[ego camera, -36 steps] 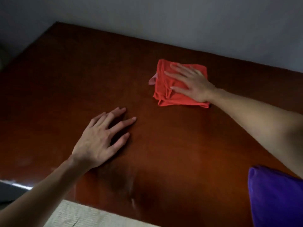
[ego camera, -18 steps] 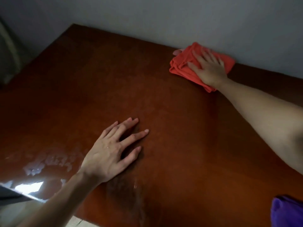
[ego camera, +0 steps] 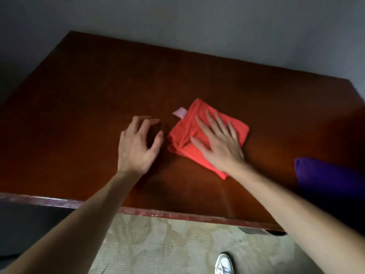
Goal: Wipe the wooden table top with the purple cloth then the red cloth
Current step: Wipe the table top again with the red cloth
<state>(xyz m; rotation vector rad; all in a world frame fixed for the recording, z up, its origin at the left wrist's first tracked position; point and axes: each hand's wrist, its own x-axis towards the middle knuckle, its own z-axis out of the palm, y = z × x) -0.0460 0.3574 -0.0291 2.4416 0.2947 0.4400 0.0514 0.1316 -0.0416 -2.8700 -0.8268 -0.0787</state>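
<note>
A folded red cloth with a small pink tag lies near the middle of the dark wooden table top. My right hand presses flat on the cloth with straight, spread fingers. Just left of the cloth, my left hand rests on the bare wood with its fingers loosely bent and nothing in it. A purple cloth sits bunched at the table's right edge, partly cut off by the frame.
A grey wall runs along the table's far side. The table's near edge crosses the lower view, with patterned flooring and a white shoe below it.
My right hand has dragged the red cloth from the far edge by the wall back toward the middle. The left hand now sits close beside the cloth, and the view has pulled back.
</note>
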